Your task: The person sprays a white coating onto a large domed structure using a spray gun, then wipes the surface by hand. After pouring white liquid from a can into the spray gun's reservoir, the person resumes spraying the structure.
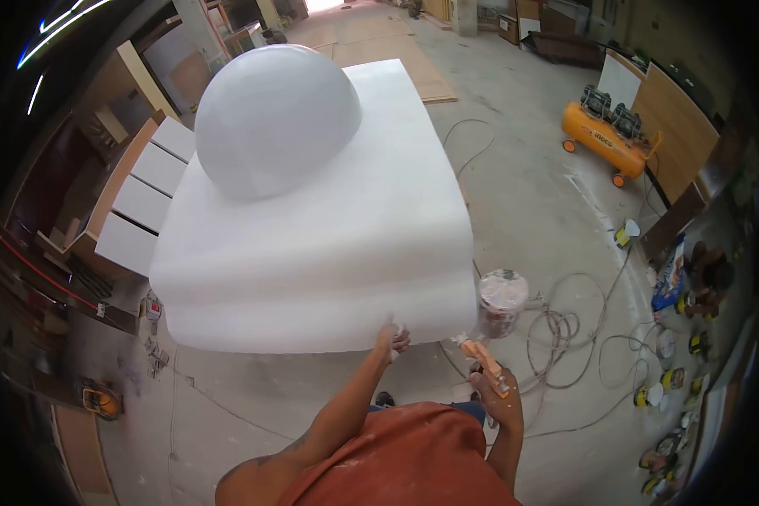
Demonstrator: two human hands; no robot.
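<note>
A large white moulded form (pixel 346 261) with a wavy front and a smooth dome (pixel 278 118) on top fills the middle of the view. My left hand (pixel 394 340) is at its front edge, fingers curled round something small and whitish that I cannot make out. My right hand (pixel 499 403) is closed round a long orange tool (pixel 484 361) spattered with white, its far end pointing toward the form's front right corner. Just beyond that tool stands a white-smeared bucket (pixel 503 295).
Hoses (pixel 557 337) lie coiled on the floor to the right. An orange air compressor (pixel 607 139) stands at the far right. Several cans (pixel 649 395) line the right side. White panels (pixel 139 202) lean at the left, with a yellow-black machine (pixel 101 400) nearer me.
</note>
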